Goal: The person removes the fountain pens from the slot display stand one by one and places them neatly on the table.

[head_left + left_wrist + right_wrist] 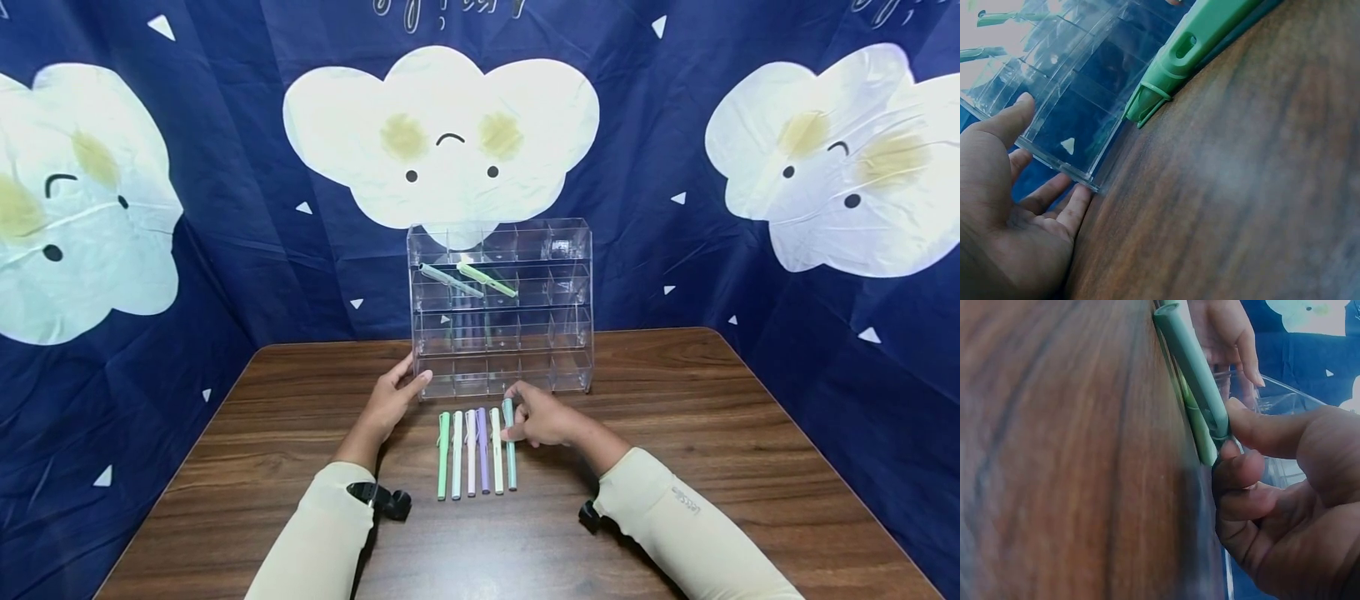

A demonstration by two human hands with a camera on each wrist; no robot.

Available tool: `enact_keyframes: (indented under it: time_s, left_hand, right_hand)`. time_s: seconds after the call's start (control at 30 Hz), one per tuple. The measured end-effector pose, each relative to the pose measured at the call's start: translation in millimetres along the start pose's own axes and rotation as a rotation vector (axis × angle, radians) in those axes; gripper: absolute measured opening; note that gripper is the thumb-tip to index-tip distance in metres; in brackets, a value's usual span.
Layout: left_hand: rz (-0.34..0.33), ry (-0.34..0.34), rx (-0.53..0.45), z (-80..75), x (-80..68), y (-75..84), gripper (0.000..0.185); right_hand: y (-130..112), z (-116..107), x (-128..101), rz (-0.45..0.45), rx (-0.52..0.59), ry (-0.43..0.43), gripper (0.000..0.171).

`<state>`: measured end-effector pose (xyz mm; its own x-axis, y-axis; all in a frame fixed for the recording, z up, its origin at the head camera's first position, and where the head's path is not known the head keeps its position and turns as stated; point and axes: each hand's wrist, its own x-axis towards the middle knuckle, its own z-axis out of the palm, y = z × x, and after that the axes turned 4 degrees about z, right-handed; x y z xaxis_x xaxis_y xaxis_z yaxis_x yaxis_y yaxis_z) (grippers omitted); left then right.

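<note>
A clear acrylic organizer (498,308) with many small compartments stands at the back of the wooden table (712,433). Two pale green pens (487,280) lie slanted in its second row. Several pastel pens (470,452) lie side by side in front of it. My right hand (512,417) pinches the far end of the rightmost teal pen (510,458) between thumb and fingers (1238,470); the pen (1192,381) still lies on the table. My left hand (412,375) rests with straight fingers against the organizer's lower left corner (1066,156), thumb (1016,115) on its front edge.
The green pen (1191,50) at the left end of the row lies close to the left hand. A dark blue cloth with white clouds (442,133) hangs behind and beside the table. Bare wood (247,433) shows left and right of the pens.
</note>
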<state>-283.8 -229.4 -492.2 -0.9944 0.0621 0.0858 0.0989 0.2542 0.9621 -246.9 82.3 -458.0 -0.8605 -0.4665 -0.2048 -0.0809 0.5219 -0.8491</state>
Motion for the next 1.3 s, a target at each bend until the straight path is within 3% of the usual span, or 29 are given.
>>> enact_keyframes:
  time_s: [0.43,0.9,1.3]
  left_hand:
    - [0.001,0.0,-0.01,0.8,-0.4,1.1,0.074]
    - [0.012,0.005,0.003,1.4,-0.9,0.6,0.073]
    - [0.003,-0.002,0.002,-0.2,-2.0,0.0,0.075]
  right_hand:
    - [13,-1,5,0.01,0.06,-0.045,0.067]
    - [16,1,8,0.022,0.046,-0.046,0.066]
    - [22,-2,8,0.012,0.115,-0.091,0.075]
